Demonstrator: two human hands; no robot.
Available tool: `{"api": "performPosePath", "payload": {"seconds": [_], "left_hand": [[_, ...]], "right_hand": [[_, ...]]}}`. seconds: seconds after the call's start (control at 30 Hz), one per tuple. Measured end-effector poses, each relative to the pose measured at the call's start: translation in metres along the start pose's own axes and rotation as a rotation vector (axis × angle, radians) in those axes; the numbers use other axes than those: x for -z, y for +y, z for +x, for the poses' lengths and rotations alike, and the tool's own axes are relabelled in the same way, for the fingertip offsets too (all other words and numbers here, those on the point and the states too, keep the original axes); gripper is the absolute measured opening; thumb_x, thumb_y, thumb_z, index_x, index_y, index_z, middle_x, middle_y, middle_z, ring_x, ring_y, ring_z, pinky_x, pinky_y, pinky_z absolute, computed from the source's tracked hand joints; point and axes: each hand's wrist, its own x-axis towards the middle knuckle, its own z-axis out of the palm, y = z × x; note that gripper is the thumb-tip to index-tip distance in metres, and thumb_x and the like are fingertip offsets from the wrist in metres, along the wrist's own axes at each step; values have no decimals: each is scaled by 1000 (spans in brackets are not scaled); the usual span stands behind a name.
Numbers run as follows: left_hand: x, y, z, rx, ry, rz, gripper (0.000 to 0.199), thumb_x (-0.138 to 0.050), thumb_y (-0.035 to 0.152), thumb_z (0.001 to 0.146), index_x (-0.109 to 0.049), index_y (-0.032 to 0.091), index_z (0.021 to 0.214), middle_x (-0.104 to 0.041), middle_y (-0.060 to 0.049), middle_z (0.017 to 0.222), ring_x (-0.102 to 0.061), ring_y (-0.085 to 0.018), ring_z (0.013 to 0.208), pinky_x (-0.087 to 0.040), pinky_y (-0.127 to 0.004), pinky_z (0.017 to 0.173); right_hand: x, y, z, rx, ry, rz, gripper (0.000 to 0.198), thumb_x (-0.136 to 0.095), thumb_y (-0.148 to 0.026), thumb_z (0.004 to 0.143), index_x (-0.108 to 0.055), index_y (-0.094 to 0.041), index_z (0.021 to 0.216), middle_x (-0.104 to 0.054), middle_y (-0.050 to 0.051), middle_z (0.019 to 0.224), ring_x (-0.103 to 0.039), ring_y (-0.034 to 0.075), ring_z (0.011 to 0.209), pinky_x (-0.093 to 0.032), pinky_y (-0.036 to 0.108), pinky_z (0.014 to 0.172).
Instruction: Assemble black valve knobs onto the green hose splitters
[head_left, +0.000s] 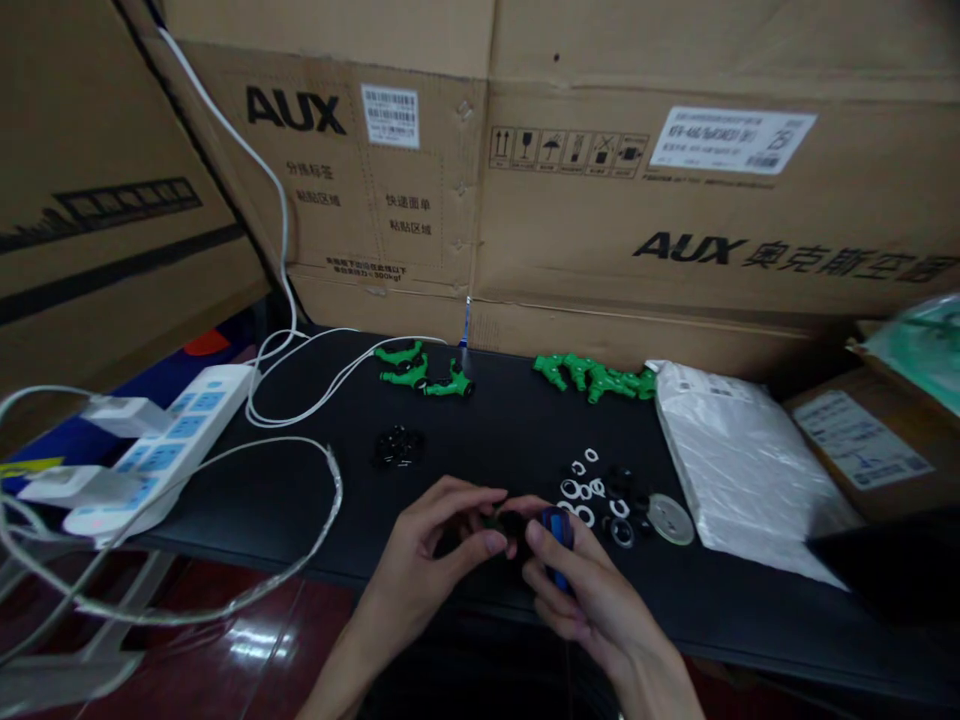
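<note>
Inspects work near front edge of black smooth tabletop (491, 430). Finds left hand (435, 530) grasping, by thumb and fingertips, a small dark part with a trace of green (510, 522), largely hidden. Finds right hand (585, 585) closed around a blue rounded object (559, 545), thumb laid forward; cannot tell its exact kind. Places small part between both hands. Judged step in hand: close two-handed work on small part, blue object held just beside. Calls, in judgement, for a firm left pinch and a fine, well-aligned right-hand motion.

Records on tabletop: left cluster of green branched plastic pieces (409, 376), right cluster of green branched plastic pieces (600, 380), heap of small black pieces (399, 447), scatter of thin white rings (598, 487) near right hand, and pale flat disc (670, 520) just beyond.

Reads on large brown cardboard carton (562, 220): "AUX" at left, "AUX 奥克斯空" at right with last character unclear, plus "分拣标签 粘贴区域" and "快递面单 粘贴区域". Notes handling pictograms, including upward arrows, glass and umbrella. Notes white barcode label (391, 116) and larger white printed label (731, 140); cannot read fine print on either.
</note>
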Motion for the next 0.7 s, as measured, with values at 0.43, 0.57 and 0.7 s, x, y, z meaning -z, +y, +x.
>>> {"api": "performPosePath", "payload": {"seconds": [0.43,0.57,0.7], "left_hand": [[5,-16,7,-150,-129,327,28,-71,31,93,-73,33,121,-66,-3,114,-66,-19,106,-53,-32,94],[18,-21,9,-110,-165,531,67,-83,36,82,-55,39,143,-59,-2,143,-53,-24,134,-41,-43,116],[20,-32,9,-123,-238,642,55,-80,37,85,-60,35,137,-61,-2,144,-51,-24,138,-39,-45,118]], "right_hand": [[9,-1,-11,29,178,-116,49,-84,-51,77,-64,-18,107,-46,-11,54,-16,-2,38,-15,10,33],[13,-4,-5,157,413,-416,50,-81,-55,78,-65,-18,106,-46,-11,53,-20,0,35,-16,13,32],[17,9,11,344,513,-721,45,-77,-56,78,-69,-17,97,-69,2,77,-51,9,46,-39,22,40]]}}
